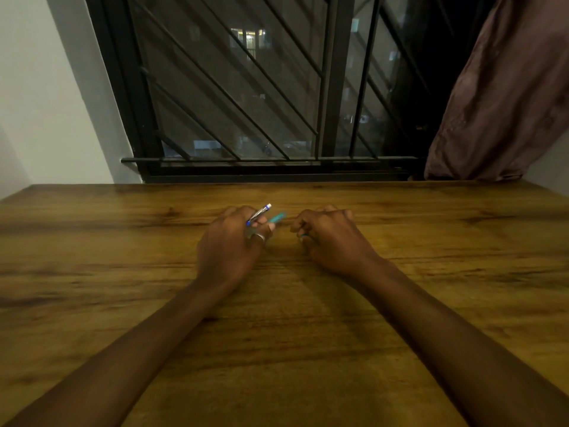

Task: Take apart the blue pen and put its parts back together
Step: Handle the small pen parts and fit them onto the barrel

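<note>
Spanning the lower frame: wooden tabletop (308, 334), brown grain, glossy, bare apart from the two forearms laid across it.

Beyond both hands: barred window (246, 87), black frame with diagonal bars, lit buildings dim behind the glass. Far side of the right hand and higher: brown curtain (505, 87), bunched and hanging to the table's back edge. Far side of the left hand: white wall (46, 103).

Left hand (231, 241): resting on the table, back up, fingers curled closed. A ring (259, 237) sits on one finger. Grips two pen parts that jut out past the knuckles, toward the window and slightly toward the right hand.

Right hand (332, 238): resting on the table just beside the left, not touching it, fingers curled in. A small teal piece (303, 238) shows at the fingertips; what it is cannot be told.

Pen, disassembled. Item one: slim refill (260, 213), silver-clear with a blue band near the tip and blue where it enters the fist. Item two: teal barrel section (277, 217), translucent, blurred, lying just beside the refill on the side nearer the right hand.
</note>
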